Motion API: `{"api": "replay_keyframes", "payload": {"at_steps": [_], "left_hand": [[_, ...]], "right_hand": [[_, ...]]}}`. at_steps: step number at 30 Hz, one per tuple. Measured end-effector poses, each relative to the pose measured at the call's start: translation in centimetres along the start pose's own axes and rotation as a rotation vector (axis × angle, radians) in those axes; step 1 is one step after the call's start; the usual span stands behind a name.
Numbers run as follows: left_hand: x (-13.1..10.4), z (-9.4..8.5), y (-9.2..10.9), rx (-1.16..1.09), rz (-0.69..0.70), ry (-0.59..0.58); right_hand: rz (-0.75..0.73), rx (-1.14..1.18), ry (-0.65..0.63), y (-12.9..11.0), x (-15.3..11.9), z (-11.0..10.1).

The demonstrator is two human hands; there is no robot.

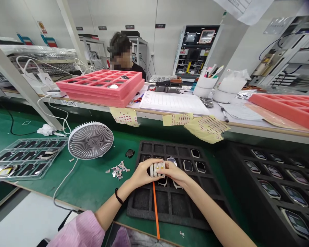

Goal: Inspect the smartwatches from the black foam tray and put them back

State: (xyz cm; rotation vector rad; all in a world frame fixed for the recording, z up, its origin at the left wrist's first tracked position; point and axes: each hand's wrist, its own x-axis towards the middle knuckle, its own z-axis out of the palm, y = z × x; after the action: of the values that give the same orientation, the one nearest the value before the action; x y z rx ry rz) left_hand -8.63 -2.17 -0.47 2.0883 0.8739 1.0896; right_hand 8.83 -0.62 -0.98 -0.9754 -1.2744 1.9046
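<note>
Head view (only one): both hands were up over the near side of the black foam tray (177,203) on the green worktop (92,183). L hand (143,172) had its thumb and fingers closed round the left side of a pale stack (157,170), prob. watch frames, tho can't be sure; R hand (174,172) pinched the same stack from the right. So each grip was pressed on it, none spread. The stack was held above the tray, not seated in a pocket.

An orange stick (156,212) ran from under the hands toward the worktop's front edge; can't tell if any finger touched it.

Progress, as far as shown: part-way, I'd judge. Several watch cases (187,166) sat in the tray's middle and far right pockets, a few half hidden by the hands. The pale stack was in hand, so handling of those pcs wasn't done. A heap of small silver pcs (119,169) lay loose L of the tray, w/ a dark watch-shaped pc (129,153) just beyond, near the white fan (92,140).

To the R, a second foam tray (257,214) carried rows of watches (270,189), looked further along. Far L, clear trays (28,178) bore dark parts. Bkgd: pink foam tray (98,98) on the shelf, co-worker (120,43) behind it.
</note>
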Motion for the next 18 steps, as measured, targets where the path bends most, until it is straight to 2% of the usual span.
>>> {"api": "replay_keyframes", "payload": {"at_steps": [8, 18], "left_hand": [[-0.13, -0.32, -0.14, 0.072, 0.031, -0.051], [-0.33, -0.09, -0.65, 0.115, 0.14, -0.011]], "right_hand": [[-0.037, -0.041, 0.018, 0.06, -0.07, 0.24], [-0.081, -0.092, 0.076, 0.03, -0.16, 0.67]]}}
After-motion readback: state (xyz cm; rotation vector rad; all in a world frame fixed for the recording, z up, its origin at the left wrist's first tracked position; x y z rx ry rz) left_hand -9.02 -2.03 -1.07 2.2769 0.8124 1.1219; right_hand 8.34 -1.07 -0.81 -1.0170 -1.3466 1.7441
